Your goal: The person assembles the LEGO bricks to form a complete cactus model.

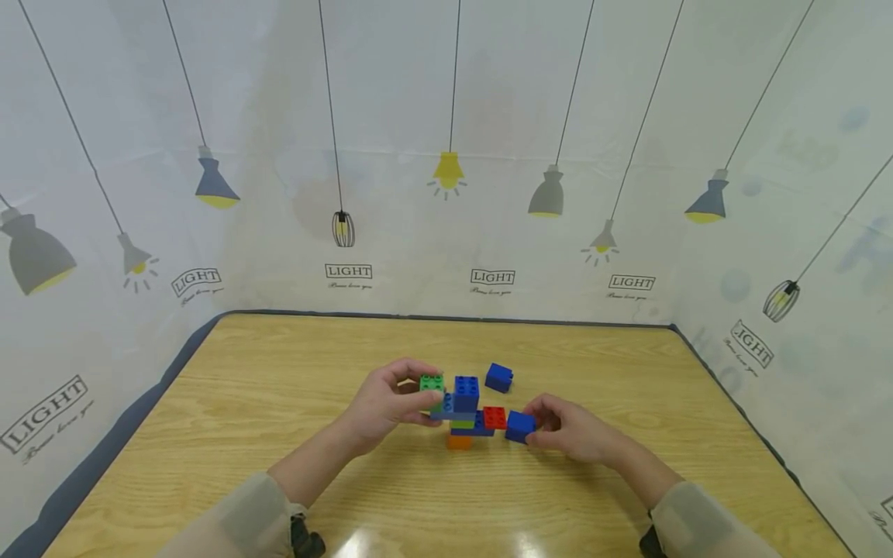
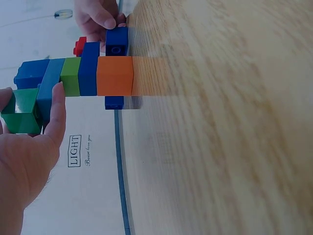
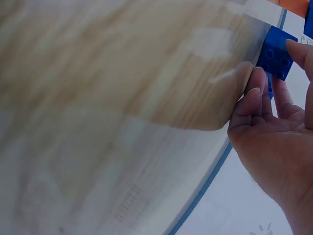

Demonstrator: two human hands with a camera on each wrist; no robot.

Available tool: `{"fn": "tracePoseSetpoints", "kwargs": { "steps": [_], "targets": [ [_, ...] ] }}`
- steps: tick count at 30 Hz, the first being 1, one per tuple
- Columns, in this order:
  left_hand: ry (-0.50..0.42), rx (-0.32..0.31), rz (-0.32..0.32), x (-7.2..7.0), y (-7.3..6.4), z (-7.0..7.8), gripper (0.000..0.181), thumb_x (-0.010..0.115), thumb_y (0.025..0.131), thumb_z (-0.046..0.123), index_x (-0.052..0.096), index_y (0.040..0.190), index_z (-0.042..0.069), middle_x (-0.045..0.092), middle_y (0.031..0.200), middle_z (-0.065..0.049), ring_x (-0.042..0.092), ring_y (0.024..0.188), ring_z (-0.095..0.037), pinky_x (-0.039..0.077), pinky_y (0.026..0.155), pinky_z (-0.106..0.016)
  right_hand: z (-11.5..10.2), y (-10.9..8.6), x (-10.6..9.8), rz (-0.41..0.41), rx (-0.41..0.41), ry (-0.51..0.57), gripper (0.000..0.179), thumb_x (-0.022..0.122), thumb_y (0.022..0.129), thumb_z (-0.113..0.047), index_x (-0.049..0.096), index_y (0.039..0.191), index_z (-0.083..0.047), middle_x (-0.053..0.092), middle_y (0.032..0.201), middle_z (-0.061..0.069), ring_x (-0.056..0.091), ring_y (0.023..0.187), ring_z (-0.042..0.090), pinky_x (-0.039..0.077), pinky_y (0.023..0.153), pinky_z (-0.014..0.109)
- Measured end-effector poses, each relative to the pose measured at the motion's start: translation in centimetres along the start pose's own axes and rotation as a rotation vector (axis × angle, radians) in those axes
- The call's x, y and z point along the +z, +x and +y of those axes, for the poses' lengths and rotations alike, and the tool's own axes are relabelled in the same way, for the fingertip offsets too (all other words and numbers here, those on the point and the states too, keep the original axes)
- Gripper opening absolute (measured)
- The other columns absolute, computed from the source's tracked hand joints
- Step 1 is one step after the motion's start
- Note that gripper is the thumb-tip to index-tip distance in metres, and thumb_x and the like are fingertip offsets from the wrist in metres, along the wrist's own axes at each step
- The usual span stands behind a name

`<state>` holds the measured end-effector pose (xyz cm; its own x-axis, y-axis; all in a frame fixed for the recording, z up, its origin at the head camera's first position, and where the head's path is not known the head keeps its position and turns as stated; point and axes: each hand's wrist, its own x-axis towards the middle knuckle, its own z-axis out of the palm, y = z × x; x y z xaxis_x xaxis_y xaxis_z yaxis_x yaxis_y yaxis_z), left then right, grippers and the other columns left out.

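In the middle of the table stands a built stack of toy building bricks. Its orange brick (image 1: 459, 442) is lowest, under a long dark blue brick (image 2: 89, 68), a lime green brick (image 2: 71, 76) and a medium blue brick (image 2: 51, 83). On top sit a green brick (image 1: 432, 382) and a blue brick (image 1: 466, 394) side by side; a red brick (image 1: 494, 417) juts out to the right, lower down. My left hand (image 1: 380, 407) grips the green brick, one finger reaching along the stack's side. Close right of the stack, my right hand (image 1: 575, 432) pinches a separate blue brick (image 3: 277, 53), low at the tabletop.
Another loose blue brick (image 1: 498, 377) lies on the table behind the stack. The wooden tabletop (image 1: 279, 372) has a dark border along its far and side edges. Beyond it hangs a pale cloth (image 1: 398, 93) printed with lamps.
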<state>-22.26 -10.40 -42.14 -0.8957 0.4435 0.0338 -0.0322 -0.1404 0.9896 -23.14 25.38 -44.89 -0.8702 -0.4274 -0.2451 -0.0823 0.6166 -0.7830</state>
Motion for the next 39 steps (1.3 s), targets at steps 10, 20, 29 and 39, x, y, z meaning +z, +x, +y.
{"fn": "tracePoseSetpoints", "kwargs": {
  "steps": [10,20,29,39],
  "targets": [
    [0.004,-0.004,0.0,0.1,-0.1,0.3,0.031,0.075,0.102,0.003,0.07,0.133,0.004,0.06,0.113,-0.005,0.069,0.101,-0.021,0.07,0.089,-0.05,0.1,-0.4,-0.5,0.053,0.034,-0.015,0.039,0.08,0.101,-0.023,0.065,0.134,-0.009,0.072,0.122,0.007,0.065,0.108,0.024,0.056,0.08,0.034],
    [0.007,-0.005,0.001,0.0,0.1,0.0,0.031,0.076,0.102,0.004,0.07,0.132,0.005,0.06,0.113,-0.006,0.07,0.102,-0.021,0.07,0.089,-0.048,0.2,-0.9,-1.6,0.151,-0.054,0.047,0.04,0.076,0.103,-0.02,0.063,0.138,-0.005,0.07,0.131,0.013,0.067,0.113,0.025,0.061,0.088,0.032],
    [0.012,-0.01,0.007,0.1,0.0,0.2,0.031,0.075,0.102,0.003,0.07,0.132,0.005,0.06,0.115,-0.006,0.07,0.104,-0.022,0.07,0.089,-0.049,-0.1,-2.0,-2.0,0.244,-0.173,0.099,0.038,0.073,0.106,-0.017,0.062,0.141,-0.005,0.066,0.137,0.02,0.07,0.124,0.034,0.063,0.093,0.026],
    [0.011,-0.012,0.003,0.0,0.0,0.1,0.03,0.076,0.102,0.005,0.071,0.131,0.006,0.06,0.113,-0.006,0.07,0.103,-0.021,0.069,0.092,-0.052,-0.8,-2.7,-1.9,0.274,-0.222,0.194,0.042,0.072,0.106,-0.011,0.06,0.144,-0.002,0.056,0.139,0.026,0.071,0.122,0.036,0.064,0.095,0.025]
  ]
}}
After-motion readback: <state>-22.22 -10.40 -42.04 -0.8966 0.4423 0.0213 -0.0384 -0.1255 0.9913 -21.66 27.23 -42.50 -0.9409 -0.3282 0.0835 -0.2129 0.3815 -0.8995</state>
